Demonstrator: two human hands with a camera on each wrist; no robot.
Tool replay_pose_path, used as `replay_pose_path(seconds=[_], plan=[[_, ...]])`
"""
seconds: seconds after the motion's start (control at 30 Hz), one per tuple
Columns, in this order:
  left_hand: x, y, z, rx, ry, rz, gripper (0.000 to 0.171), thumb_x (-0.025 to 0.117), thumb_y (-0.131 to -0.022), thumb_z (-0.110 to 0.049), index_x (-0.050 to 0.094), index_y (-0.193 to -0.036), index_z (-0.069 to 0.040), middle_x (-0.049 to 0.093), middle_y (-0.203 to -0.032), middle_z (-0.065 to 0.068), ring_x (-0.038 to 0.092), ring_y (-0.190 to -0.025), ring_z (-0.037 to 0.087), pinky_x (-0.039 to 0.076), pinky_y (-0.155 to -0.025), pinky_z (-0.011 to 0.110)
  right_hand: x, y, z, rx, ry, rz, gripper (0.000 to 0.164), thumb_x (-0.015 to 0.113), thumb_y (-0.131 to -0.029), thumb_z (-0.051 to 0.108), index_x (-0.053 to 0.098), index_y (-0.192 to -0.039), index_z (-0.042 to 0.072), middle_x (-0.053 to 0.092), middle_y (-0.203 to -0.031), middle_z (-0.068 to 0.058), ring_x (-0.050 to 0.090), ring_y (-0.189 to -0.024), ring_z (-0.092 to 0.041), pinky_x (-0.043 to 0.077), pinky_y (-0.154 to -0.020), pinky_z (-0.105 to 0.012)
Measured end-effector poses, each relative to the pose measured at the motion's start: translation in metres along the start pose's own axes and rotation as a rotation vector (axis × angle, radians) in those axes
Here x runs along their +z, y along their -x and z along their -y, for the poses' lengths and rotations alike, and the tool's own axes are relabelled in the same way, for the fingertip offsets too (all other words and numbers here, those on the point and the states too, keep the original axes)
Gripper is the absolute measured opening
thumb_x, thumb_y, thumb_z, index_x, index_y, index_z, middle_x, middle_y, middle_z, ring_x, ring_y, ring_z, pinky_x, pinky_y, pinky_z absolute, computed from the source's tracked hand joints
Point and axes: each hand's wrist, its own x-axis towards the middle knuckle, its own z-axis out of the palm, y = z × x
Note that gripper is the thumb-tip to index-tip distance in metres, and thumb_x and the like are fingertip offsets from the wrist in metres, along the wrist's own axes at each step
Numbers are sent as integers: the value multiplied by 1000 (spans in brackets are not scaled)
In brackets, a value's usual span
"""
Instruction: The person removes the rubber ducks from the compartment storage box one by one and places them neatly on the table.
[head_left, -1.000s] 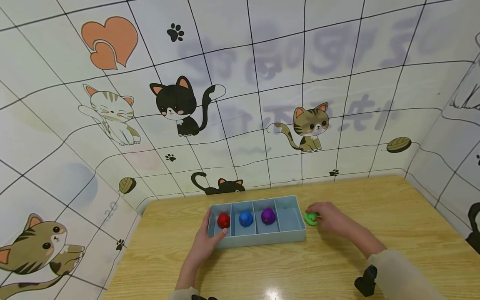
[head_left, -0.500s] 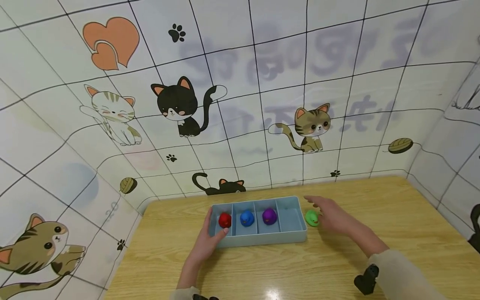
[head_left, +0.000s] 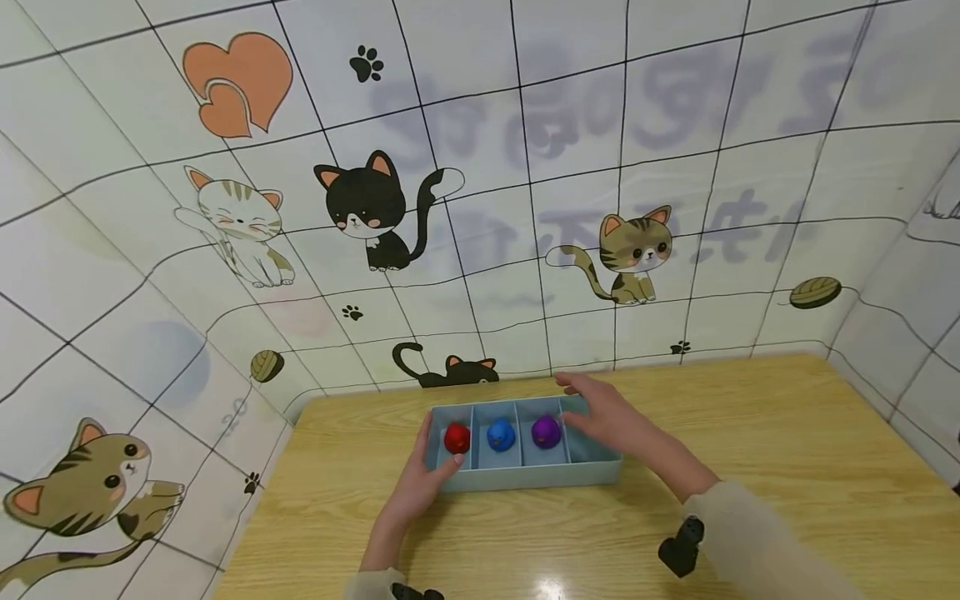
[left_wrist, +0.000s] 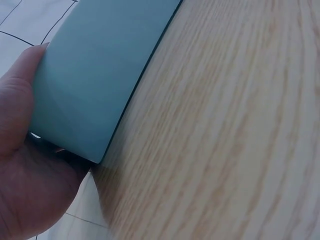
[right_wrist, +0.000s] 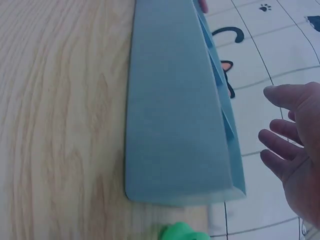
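A light blue divided box point(head_left: 528, 477) lies on the table. From left to right its compartments hold a red toy duck point(head_left: 457, 437), a blue toy duck point(head_left: 501, 435) and a purple toy duck point(head_left: 546, 433). My left hand point(head_left: 415, 487) grips the box's left end, thumb over the front rim. Over the box's right end hovers my right hand point(head_left: 611, 419), fingers spread and holding nothing, thumb tip near the purple duck. A green toy duck point(right_wrist: 184, 232) sits just beyond the box's right end in the right wrist view; in the head view my right hand and arm hide it.
The wooden table point(head_left: 765, 433) stretches around the box on both sides. Behind it rises a white wall point(head_left: 510, 333) printed with cartoon cats and grid lines. Side walls enclose the table left and right.
My right hand has let go of the green duck, lifted off, and moved left over the box. The green duck stays on the table. My left hand keeps its grip on the box.
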Motion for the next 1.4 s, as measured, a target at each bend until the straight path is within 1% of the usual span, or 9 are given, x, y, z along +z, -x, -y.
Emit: replay_pose_path(seconds=[0.23, 0.47, 0.57, 0.73, 0.97, 1.1, 1.2, 1.33, 1.4], plan=[[0, 0, -2, -4, 1, -6, 94, 74, -95, -34, 14, -166, -23, 13, -169, 21, 10, -153, 48, 14, -117, 69, 22, -7, 13, 17, -17, 83, 58, 70, -97, 6, 46, -148, -6, 53, -146, -23, 55, -128, -40, 46, -103, -56], [2, 3, -4, -17, 4, 5, 94, 74, -95, -33, 14, -166, -26, 13, -169, 20, 11, -153, 48, 15, -116, 70, 32, -8, 8, 3, 64, 114, 50, 70, -95, -1, 54, -142, -5, 59, -139, -22, 56, -128, -40, 46, -105, -55], [3, 3, -4, -17, 2, 4, 94, 74, -95, -33, 13, -166, -26, 13, -169, 21, 11, -153, 48, 15, -116, 70, 36, -9, 4, -10, 104, 118, 49, 70, -94, -3, 56, -141, -5, 61, -137, -21, 56, -128, -40, 46, -105, -54], [3, 3, -3, -19, -2, 12, 94, 74, -95, -34, 12, -167, -25, 12, -169, 21, 10, -153, 48, 14, -116, 70, 42, -8, -1, -32, 162, 109, 47, 72, -93, -2, 58, -138, -5, 62, -135, -20, 57, -126, -39, 47, -104, -54], [3, 2, -2, -20, -8, 11, 94, 73, -96, -34, 12, -167, -25, 11, -169, 22, 9, -153, 48, 14, -116, 70, 44, -9, -2, -60, 201, 94, 43, 74, -91, -2, 62, -132, -6, 64, -132, -21, 58, -126, -39, 47, -104, -53], [2, 2, -2, -16, -9, 13, 94, 72, -96, -35, 11, -167, -23, 11, -169, 22, 9, -153, 48, 14, -117, 70, 47, -12, -2, -122, 254, 97, 38, 74, -91, -2, 64, -128, -6, 66, -127, -20, 60, -121, -39, 49, -101, -52], [2, 1, -2, -14, -11, 13, 94, 72, -97, -35, 10, -167, -22, 11, -169, 22, 9, -153, 48, 14, -117, 69, 50, -13, -2, -160, 248, 96, 35, 72, -91, -6, 65, -125, -7, 66, -124, -21, 60, -120, -40, 50, -100, -52], [2, 2, -3, -13, -17, 9, 94, 72, -97, -35, 10, -167, -22, 11, -169, 23, 9, -153, 48, 14, -117, 69, 51, -14, -5, -188, 237, 84, 35, 66, -89, -14, 66, -122, -7, 66, -122, -21, 60, -119, -40, 49, -100, -53], [2, 2, -3, -13, -21, 7, 94, 72, -97, -36, 10, -167, -22, 12, -168, 23, 10, -153, 48, 14, -117, 69, 51, -15, -6, -208, 253, 79, 33, 64, -88, -16, 67, -120, -6, 67, -119, -20, 61, -117, -40, 49, -100, -53]])
